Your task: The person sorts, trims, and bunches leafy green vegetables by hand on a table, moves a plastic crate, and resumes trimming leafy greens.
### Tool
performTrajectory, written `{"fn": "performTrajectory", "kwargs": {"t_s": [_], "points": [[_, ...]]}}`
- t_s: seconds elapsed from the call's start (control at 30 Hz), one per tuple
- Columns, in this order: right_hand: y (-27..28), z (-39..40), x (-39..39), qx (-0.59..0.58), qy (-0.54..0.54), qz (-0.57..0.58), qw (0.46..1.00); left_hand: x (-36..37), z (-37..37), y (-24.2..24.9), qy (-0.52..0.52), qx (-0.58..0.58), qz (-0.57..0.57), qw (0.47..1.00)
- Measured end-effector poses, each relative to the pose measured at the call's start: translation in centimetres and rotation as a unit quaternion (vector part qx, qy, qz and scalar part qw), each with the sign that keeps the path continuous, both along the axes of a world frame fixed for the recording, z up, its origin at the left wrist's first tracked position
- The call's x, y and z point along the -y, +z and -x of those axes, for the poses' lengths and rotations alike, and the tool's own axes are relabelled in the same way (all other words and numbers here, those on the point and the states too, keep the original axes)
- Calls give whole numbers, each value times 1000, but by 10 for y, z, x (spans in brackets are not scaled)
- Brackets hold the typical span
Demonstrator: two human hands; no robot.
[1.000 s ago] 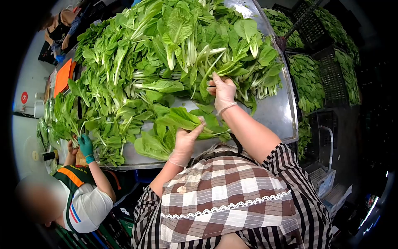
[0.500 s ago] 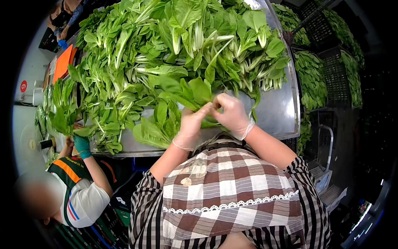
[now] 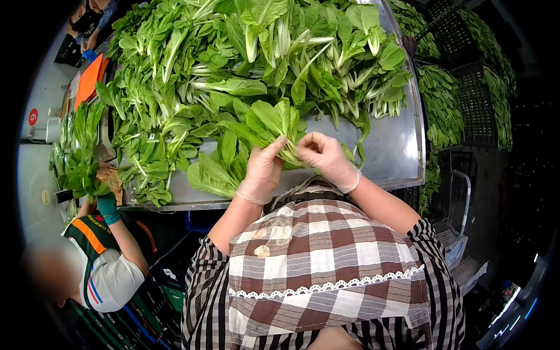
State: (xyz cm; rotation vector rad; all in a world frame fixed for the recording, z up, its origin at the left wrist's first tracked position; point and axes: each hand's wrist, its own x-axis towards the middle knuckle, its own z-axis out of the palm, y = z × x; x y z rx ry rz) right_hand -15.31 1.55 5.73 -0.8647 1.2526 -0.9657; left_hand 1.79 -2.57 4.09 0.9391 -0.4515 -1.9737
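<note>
Held upright in my gloved left hand (image 3: 263,172) is a small bunch of leafy greens (image 3: 271,121), thumb pressed against its pale stems. My gloved right hand (image 3: 328,158) is close by at the stem side, its thumb and fingers curled into a pinch; whatever is between them is hidden. Beneath and left of my left hand, more loose greens (image 3: 211,175) lie on the metal table (image 3: 388,153) near its front edge. Beyond both hands spreads a large heap of the same greens (image 3: 233,64), with white stalks showing.
At the left a co-worker (image 3: 116,268) with a green glove (image 3: 107,207) holds another bunch (image 3: 84,169). An orange sheet (image 3: 88,81) lies at the table's left side. Black crates (image 3: 471,105) of greens stand at the right, beside a trolley handle (image 3: 466,198).
The bunch in my left hand has turned more upright, stems showing. My right hand has drawn slightly apart from the left. The co-worker's bunch has been raised and shifted left.
</note>
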Motion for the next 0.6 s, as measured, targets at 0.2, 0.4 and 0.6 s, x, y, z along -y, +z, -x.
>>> {"fn": "performTrajectory", "kwargs": {"t_s": [0.2, 0.4, 0.6], "points": [[-7, -6, -3, -78, -1, 51, 996, -2, -3, -2, -34, 18, 17, 999], [-18, -4, -6, 120, -30, -27, 992, -3, -7, -1, -57, -12, -19, 998], [-26, 0, -5, 170, -40, -93, 980, -5, -9, 0, -62, -42, -32, 997]]}}
